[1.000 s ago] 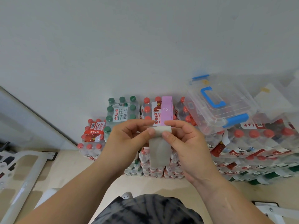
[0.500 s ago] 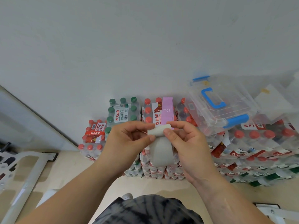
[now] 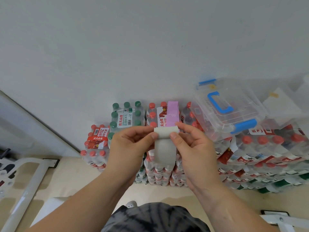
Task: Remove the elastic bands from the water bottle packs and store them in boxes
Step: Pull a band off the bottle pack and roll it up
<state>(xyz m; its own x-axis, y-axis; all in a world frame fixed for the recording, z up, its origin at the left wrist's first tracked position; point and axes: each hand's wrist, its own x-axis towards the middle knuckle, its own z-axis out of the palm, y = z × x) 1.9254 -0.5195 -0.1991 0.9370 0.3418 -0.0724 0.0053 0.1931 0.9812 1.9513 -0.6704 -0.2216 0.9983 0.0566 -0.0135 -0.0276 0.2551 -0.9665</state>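
Observation:
A wide pale grey elastic band (image 3: 165,146) hangs between my hands in front of the stacked water bottle packs. My left hand (image 3: 128,148) pinches its rolled top edge from the left, and my right hand (image 3: 194,148) pinches it from the right. Behind them, a pink elastic band (image 3: 173,115) still wraps a red-capped bottle pack (image 3: 154,114). A clear plastic box with blue handle and latches (image 3: 229,108) sits closed on the packs to the right.
A green-capped pack (image 3: 127,114) and a lower red-capped pack (image 3: 96,144) stand left of the banded one. More packs (image 3: 267,156) are stacked at right against the white wall. White metal frames (image 3: 25,181) stand on the floor at left and bottom right.
The top of the grey band has been rolled down a little further between my thumbs and fingers. Both hands stay in nearly the same place.

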